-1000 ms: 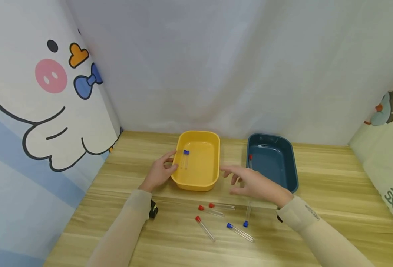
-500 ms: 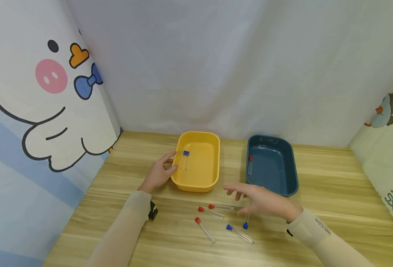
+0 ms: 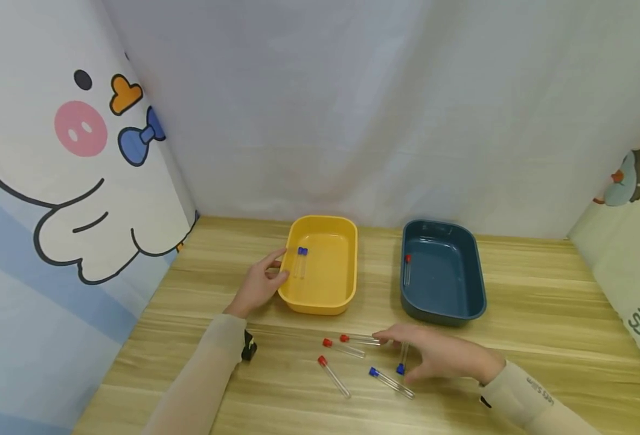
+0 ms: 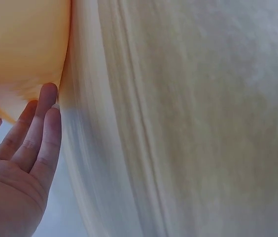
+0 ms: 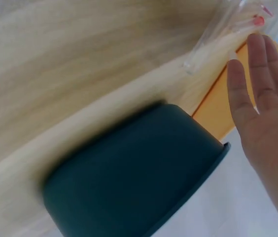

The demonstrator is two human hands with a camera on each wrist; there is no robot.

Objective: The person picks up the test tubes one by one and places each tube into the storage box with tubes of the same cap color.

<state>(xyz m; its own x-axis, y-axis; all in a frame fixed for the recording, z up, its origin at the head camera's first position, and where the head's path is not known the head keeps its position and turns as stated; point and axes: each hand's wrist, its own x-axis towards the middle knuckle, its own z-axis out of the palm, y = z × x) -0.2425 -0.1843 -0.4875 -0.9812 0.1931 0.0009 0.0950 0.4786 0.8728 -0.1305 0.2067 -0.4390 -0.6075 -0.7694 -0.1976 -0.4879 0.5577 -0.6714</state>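
My left hand [image 3: 257,284] rests against the left side of the yellow tray [image 3: 320,307]; in the left wrist view its extended fingers touch the outer wall. Two blue-capped test tubes [image 3: 301,263] lie inside that tray. Above the table, my right hand [image 3: 436,353] hovers with thumb and fingers apart around a blue-capped test tube [image 3: 404,356], which the hand partly hides. The right wrist view shows its fingers fairly straight with nothing pinched. Left of it lie another blue-capped tube [image 3: 393,383] and red-capped test tubes [image 3: 334,377], one close to the fingertips.
A dark teal tray [image 3: 442,317] stands right of the yellow one, behind my right hand, with a red-capped test tube [image 3: 407,270] along its left wall. A pale curtain [image 3: 374,121] hangs behind the wooden table [image 3: 537,302]. Printed cloths flank both sides.
My right hand has moved from beside the yellow tray toward me and slightly right, down to the loose tubes. My left hand has stayed at the yellow tray.
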